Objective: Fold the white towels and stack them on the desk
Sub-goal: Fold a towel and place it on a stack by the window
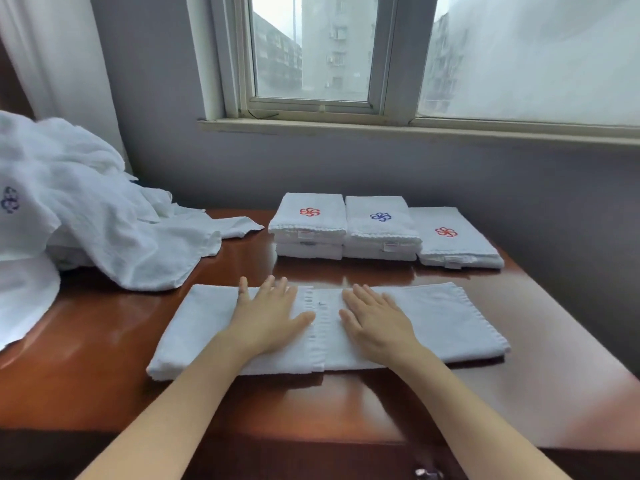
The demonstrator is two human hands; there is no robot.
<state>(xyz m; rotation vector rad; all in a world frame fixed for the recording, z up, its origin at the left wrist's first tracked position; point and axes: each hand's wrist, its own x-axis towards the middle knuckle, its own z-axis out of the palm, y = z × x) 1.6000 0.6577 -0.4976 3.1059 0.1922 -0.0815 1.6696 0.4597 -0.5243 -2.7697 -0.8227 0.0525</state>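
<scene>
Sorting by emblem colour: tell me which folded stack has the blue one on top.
The middle stack of the three: its top towel bears a blue flower; the left stack and right stack show red.

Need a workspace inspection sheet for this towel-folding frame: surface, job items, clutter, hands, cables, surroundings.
Surface: desk, glossy reddish wood, reflective.
Job's things: half-folded towel flat at the front; folded stacks side by side at the back: left red-logo stack, blue-logo stack, right red-logo stack; unfolded towel pile heaped at left.
Clutter: nothing seen.
Grippers: left hand and right hand both flat, palms down, pressing the half-folded towel near its middle.
Cables: nothing seen.
Surroundings: window and sill behind the desk; white curtain at left.
</scene>
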